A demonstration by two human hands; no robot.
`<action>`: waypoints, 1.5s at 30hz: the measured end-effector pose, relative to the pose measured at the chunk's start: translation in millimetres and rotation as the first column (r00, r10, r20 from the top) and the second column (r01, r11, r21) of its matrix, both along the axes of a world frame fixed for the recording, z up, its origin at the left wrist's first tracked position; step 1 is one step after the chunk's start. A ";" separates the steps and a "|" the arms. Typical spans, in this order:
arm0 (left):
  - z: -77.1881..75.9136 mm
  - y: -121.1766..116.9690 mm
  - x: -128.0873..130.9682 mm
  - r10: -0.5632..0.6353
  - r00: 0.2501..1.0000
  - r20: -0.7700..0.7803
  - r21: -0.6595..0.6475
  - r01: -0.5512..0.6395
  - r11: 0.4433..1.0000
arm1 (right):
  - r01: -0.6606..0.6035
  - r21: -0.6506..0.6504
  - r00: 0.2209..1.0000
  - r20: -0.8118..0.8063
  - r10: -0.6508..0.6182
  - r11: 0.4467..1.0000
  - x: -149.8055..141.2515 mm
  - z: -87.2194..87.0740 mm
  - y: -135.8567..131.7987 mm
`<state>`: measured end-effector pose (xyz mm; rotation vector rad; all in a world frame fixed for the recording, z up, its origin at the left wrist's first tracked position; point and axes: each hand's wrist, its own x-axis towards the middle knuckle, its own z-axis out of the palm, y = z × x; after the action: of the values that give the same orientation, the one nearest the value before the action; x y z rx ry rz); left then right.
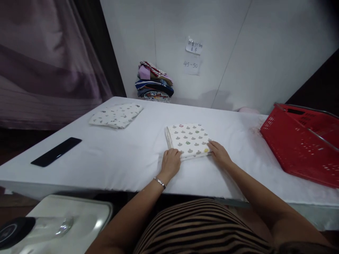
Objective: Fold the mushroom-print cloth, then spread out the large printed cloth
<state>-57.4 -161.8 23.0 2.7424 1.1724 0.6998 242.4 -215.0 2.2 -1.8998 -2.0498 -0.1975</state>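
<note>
Two near corners of folded cloth (189,138) touched, probably to square layers: left hand (171,163) fingers curled, right hand (220,154) straighter, pinch unclear.

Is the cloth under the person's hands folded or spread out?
Folded: the cloth lies as a compact, roughly square bundle, stacked layers showing along its left edge. The left hand and right hand touch it.

folded bundle (188,138) is matt cloth, worktop (113,151) lightly creased matt cloth, basket (293,148) perforated plastic, black slab (54,153) smooth glossy, bracelet (160,182) shiny metal.
</note>
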 end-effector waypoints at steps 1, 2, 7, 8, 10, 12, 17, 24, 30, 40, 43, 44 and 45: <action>0.0 0.6 1.0 0.005 1.000 -0.006 0.002 -0.005 1.000 | 0.059 -0.006 0.998 -0.012 -0.059 0.998 0.5 -0.8 -0.7; 0.0 1.2 2.0 0.008 1.000 -0.010 0.003 -0.008 1.000 | 0.119 -0.021 0.992 -0.032 -0.120 0.993 0.6 -1.6 -1.5; -2.1 2.7 6.3 -0.004 0.999 -0.040 0.014 0.004 1.000 | 0.236 -0.035 0.959 -0.151 -0.238 0.971 0.6 -7.2 -3.8; -3.1 2.6 6.7 0.000 0.999 -0.044 0.019 0.001 1.000 | 0.239 -0.022 0.957 -0.166 -0.240 0.971 0.8 -8.7 -3.7; -5.3 1.8 6.9 0.023 0.999 -0.048 0.032 -0.022 0.999 | 0.244 -0.016 0.952 -0.189 -0.242 0.970 1.3 -11.0 -3.5; -7.3 0.2 6.4 0.040 0.998 -0.047 0.041 -0.038 0.998 | 0.230 -0.027 0.950 -0.210 -0.231 0.973 2.2 -12.6 -4.0; -10.4 -3.1 4.1 0.037 0.999 -0.037 0.046 -0.035 0.998 | 0.177 0.037 0.956 -0.244 -0.163 0.983 9.6 -23.2 -9.4; -2.3 -8.0 -1.0 0.011 0.999 0.051 -0.054 -0.009 0.998 | 0.152 0.049 0.964 -0.230 -0.137 0.987 16.4 -18.1 -3.2; 3.3 -11.8 5.5 -0.012 0.992 0.126 -0.078 0.022 0.997 | -0.049 0.111 0.993 -0.102 0.060 0.993 -25.2 16.1 15.8; -8.0 -7.6 0.7 -0.006 0.959 0.283 -0.195 0.064 0.979 | -0.029 -0.160 0.993 -0.115 0.011 0.987 -20.6 -10.2 23.7; -1.7 11.9 0.4 0.162 0.893 0.420 -0.313 -0.024 0.949 | 0.030 -0.100 0.952 -0.301 -0.059 0.995 -10.7 2.0 39.0; 0.7 20.8 0.5 0.249 0.866 0.434 -0.371 -0.080 0.925 | 0.093 -0.095 0.925 -0.360 -0.122 0.991 -5.9 6.3 46.9; 2.9 30.2 1.0 0.342 0.840 0.421 -0.443 -0.139 0.886 | 0.172 -0.124 0.894 -0.398 -0.208 0.977 -0.5 10.3 55.9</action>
<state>-56.5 -131.6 26.0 1.9384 1.3631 0.9829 241.9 -159.1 12.5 -1.9896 -1.6178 0.2318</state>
